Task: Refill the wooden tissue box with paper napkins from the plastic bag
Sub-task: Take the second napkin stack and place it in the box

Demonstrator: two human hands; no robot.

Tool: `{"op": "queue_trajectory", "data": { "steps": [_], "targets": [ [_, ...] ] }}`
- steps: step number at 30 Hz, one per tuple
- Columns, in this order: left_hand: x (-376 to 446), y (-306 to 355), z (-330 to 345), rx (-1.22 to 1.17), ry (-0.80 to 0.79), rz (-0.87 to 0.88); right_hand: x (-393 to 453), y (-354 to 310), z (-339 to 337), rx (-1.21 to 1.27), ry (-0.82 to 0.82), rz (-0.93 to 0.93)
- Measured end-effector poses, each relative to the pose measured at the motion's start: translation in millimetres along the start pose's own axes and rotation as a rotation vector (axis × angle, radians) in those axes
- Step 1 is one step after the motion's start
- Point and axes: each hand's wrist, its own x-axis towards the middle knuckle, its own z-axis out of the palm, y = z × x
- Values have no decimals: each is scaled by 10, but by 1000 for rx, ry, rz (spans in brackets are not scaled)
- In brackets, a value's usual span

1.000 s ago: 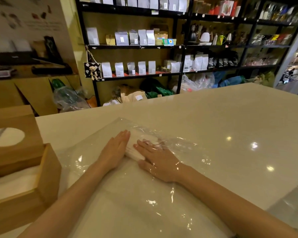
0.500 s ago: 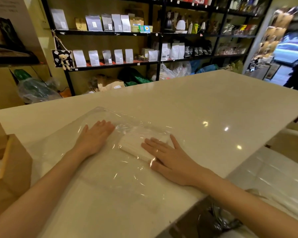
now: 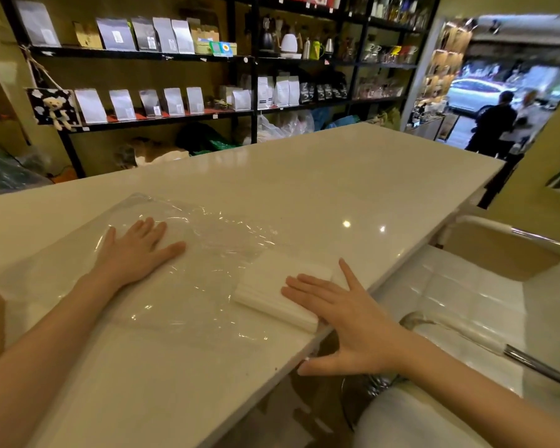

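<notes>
A white counter (image 3: 304,182) carries a clear plastic bag (image 3: 188,253) lying flat (shiny, creased). The left hand (image 3: 136,250) presses it down, fingers spread. Just outside the bag's right end, a stack of paper napkins (image 3: 272,286) lies near the counter's edge under the right hand's (image 3: 346,321) open fingertips.

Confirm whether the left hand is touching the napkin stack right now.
No: the left hand lies flat on the plastic bag, apart from the napkin stack.

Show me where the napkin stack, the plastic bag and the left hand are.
napkin stack (image 3: 272,287), head view, top sheet.
plastic bag (image 3: 204,247), head view, flat clear middle.
left hand (image 3: 136,250), head view, back of hand.
</notes>
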Motion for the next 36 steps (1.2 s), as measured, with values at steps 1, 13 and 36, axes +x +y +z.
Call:
{"op": "queue_trajectory", "data": {
  "steps": [1,13,36],
  "targets": [
    [3,0,4,-1,2,-4,-39,7,19,-10,30,5],
    [-70,39,-35,-77,89,-47,-277,-185,-362,718,408,282],
    [-1630,-97,-1436,-1846,-561,-240,1314,-1266,-850,1386,258,-144]
  ]
}}
